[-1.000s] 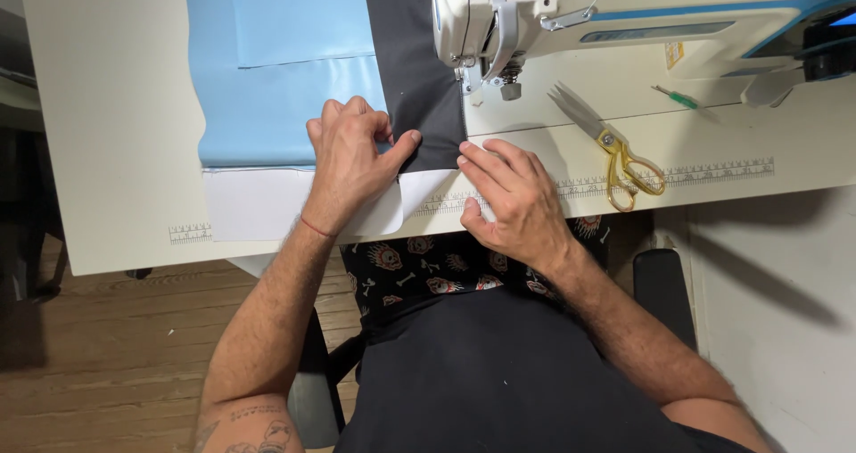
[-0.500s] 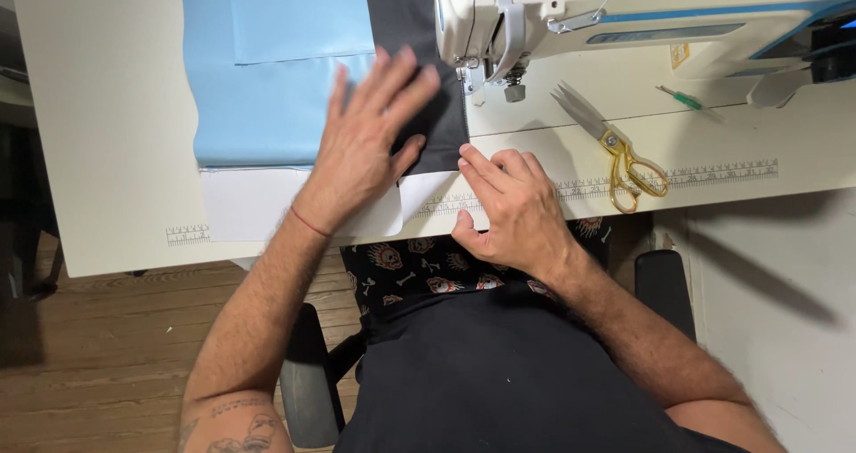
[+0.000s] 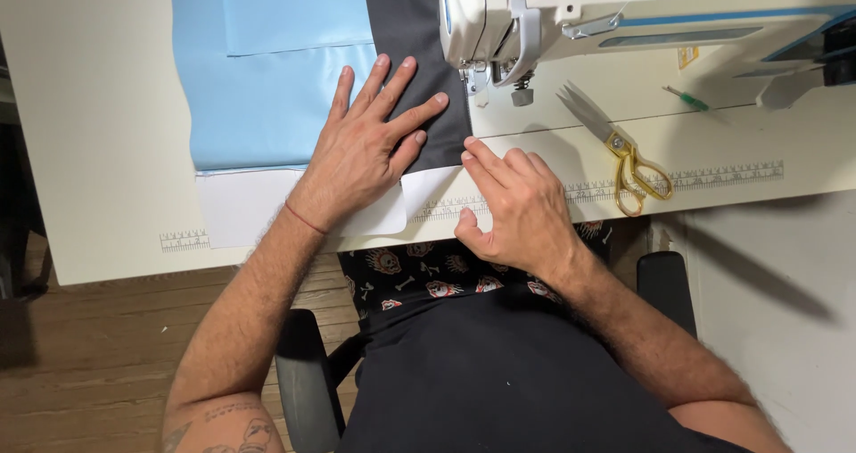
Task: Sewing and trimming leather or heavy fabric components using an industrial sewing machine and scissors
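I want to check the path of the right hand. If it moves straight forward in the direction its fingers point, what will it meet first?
The right hand points up and slightly left. Its fingertips already touch the edge of the dark grey fabric; beyond that, probably the sewing machine's presser foot, though height is unclear.

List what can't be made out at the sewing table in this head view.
- Needle and presser foot: hidden behind the sewing machine head.
- Dark fabric under the left hand: covered by the palm, and its far end is cut off by the top edge.
- White sheet near the right hand: partly hidden by both hands.
- Ruler marks: too small.
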